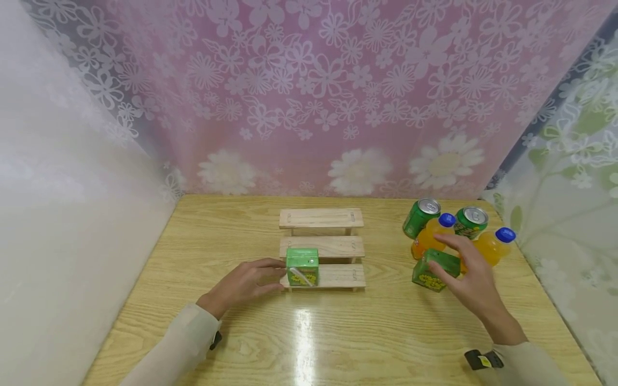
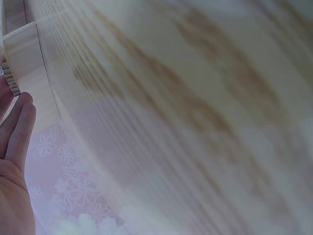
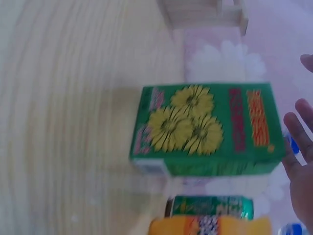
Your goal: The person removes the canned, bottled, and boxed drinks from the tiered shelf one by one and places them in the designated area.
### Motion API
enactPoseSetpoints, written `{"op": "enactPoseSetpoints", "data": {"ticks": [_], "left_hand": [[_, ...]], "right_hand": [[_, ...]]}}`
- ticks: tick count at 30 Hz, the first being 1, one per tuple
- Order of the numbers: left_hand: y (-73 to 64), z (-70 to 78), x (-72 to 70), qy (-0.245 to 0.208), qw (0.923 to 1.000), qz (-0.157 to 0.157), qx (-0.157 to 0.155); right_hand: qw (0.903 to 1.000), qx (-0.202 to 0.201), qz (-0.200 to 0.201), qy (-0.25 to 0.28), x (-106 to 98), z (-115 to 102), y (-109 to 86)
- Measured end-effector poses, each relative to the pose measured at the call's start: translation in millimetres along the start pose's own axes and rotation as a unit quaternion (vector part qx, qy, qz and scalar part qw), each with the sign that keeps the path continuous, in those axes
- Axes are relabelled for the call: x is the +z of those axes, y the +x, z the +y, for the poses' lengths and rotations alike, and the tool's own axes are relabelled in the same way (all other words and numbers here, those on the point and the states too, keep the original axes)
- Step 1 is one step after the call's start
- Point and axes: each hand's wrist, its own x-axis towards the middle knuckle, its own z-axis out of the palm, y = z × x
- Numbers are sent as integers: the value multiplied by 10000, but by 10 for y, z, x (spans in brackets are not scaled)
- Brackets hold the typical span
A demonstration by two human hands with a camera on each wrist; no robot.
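A green drink carton (image 1: 302, 266) with a wrapped straw across its front stands at the left end of the lowest step of a small wooden stepped rack (image 1: 335, 275). My left hand (image 1: 248, 283) is at that end, fingers mostly straight and fingertips beside the carton; exact contact is hard to tell. In the left wrist view its fingers (image 2: 22, 129) reach to the wood. A second green carton (image 3: 205, 129) with yellow flowers stands on the table at the right. My right hand (image 1: 470, 279) is over it, thumb and fingers spread apart, seemingly not gripping it.
Behind the right carton stand two orange drink bottles (image 1: 493, 245) with blue caps and two green cans (image 1: 422, 218), close together. The wooden table (image 1: 207, 230) is bounded by a pink flowered curtain (image 1: 299, 96) at the back and pale sheets at both sides.
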Motion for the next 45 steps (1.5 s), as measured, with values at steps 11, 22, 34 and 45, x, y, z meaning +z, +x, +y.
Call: {"op": "enactPoseSetpoints", "data": {"ticks": [11,22,34,45], "left_hand": [[3,-3,2,-28,10000,30,86],[0,-27,17,32,9999,24,99],[-5,-16,-1,34,9999,76,120],[-5,-23,7,111,9997,111,179]], "right_hand": [[9948,-623,-182,780,301,-149,190],[9932,-455,-605,889,590,-292,281],[9870,-710,-828,1178,812,-431,379],[9817,-782,-1126,1325,1002,-558,443]]}}
